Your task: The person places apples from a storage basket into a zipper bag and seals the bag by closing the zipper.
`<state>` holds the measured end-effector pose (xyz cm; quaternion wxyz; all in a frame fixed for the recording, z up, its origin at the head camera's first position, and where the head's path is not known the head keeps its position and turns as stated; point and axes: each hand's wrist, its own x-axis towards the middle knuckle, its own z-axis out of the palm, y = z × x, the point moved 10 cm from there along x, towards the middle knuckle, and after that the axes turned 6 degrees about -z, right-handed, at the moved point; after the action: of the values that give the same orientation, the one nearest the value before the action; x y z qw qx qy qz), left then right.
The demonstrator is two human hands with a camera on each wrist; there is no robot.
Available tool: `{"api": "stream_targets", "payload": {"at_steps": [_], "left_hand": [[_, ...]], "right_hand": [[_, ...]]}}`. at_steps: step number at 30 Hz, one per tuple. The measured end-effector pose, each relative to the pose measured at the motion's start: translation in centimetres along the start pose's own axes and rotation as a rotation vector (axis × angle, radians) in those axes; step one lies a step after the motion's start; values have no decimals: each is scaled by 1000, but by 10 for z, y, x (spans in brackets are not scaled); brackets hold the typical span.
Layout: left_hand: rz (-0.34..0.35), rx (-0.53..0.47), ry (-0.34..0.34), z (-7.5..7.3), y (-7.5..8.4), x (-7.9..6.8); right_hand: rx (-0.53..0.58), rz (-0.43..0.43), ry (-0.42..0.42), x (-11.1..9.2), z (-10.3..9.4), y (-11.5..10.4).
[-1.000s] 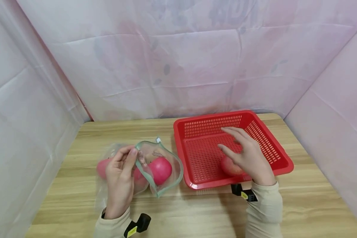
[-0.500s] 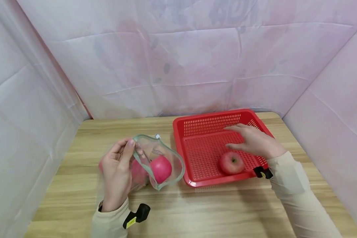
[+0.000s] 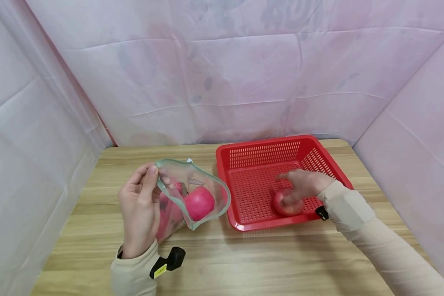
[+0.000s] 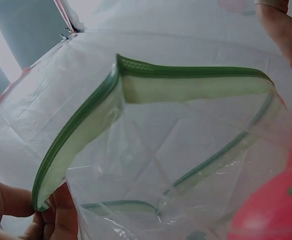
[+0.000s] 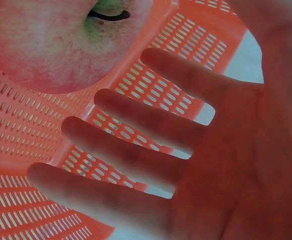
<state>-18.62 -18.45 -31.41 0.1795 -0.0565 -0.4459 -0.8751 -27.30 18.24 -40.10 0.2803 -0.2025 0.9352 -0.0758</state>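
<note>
My left hand (image 3: pixel 139 209) pinches the green rim of a clear zip bag (image 4: pixel 136 145) between thumb and fingers. Its mouth gapes toward the basket. Inside lie several pink-red round fruits; one bright pink fruit (image 3: pixel 200 203) sits near the opening, and a fruit (image 4: pixel 271 210) in the left wrist view bears a green, star-shaped, tomato-like top. My right hand (image 3: pixel 303 184) reaches into the red basket (image 3: pixel 248 227), overlapping a red apple (image 3: pixel 287 210) in the head view. In the right wrist view its fingers (image 5: pixel 131 110) are spread and straight beside the apple, stem showing.
The basket stands on a wood-grain table (image 3: pixel 237 263), right of the bag, with raised perforated walls around the apple. A pale pink patterned cloth (image 3: pixel 237 82) hangs behind the table and along both sides.
My right hand has swung out to the right, then lowered over the apple. My left hand has shifted slightly left and up, drawing the bag's rim along.
</note>
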Motion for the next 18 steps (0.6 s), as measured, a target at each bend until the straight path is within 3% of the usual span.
{"api": "stream_targets", "payload": {"at_steps": [7, 13, 18], "left_hand": [[23, -63, -39, 7, 9, -2], [11, -61, -11, 5, 12, -8], [18, -85, -31, 7, 13, -13]], "right_hand": [[11, 73, -81, 3, 10, 4], [-51, 71, -119, 7, 14, 0], [-117, 89, -138, 9, 15, 0]]}}
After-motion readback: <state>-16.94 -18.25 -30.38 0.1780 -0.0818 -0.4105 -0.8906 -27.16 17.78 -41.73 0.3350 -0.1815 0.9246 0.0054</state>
